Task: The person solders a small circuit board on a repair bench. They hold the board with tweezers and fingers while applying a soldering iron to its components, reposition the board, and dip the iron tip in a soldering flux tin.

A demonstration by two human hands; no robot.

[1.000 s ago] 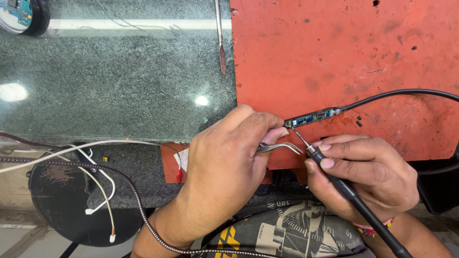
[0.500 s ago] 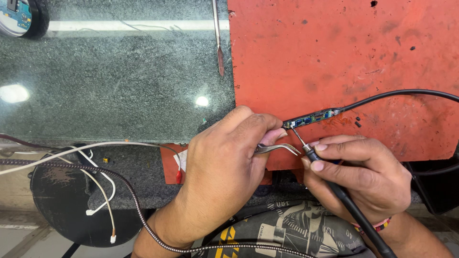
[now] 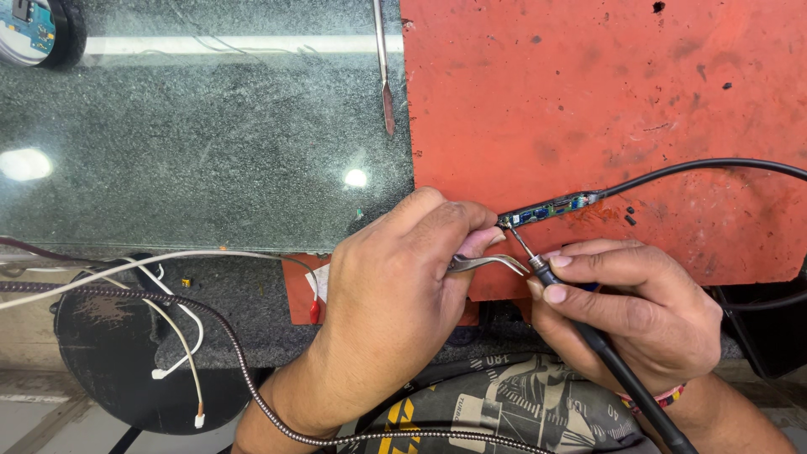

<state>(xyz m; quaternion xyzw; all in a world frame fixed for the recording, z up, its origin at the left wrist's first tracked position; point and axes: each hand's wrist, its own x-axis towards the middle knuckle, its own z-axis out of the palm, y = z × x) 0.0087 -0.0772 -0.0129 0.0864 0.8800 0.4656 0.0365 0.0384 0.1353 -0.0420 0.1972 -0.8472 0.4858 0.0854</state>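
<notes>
Red mat (image 3: 605,92), hands hiding tweezer (image 3: 483,263) tips

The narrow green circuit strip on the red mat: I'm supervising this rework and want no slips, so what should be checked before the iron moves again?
1. Narrow green circuit strip lies flat on the red rubber mat: ok.
2. Left hand grips the metal tweezers beside the strip's end: ok.
3. Black soldering iron tip meets the strip's left end: ok.
4. Right hand holds the iron on its handle, back from the tip: ok.
5. Black cable from the strip runs off without crossing the iron: ok.
6. Solder joint quality: cannot tell.
</notes>
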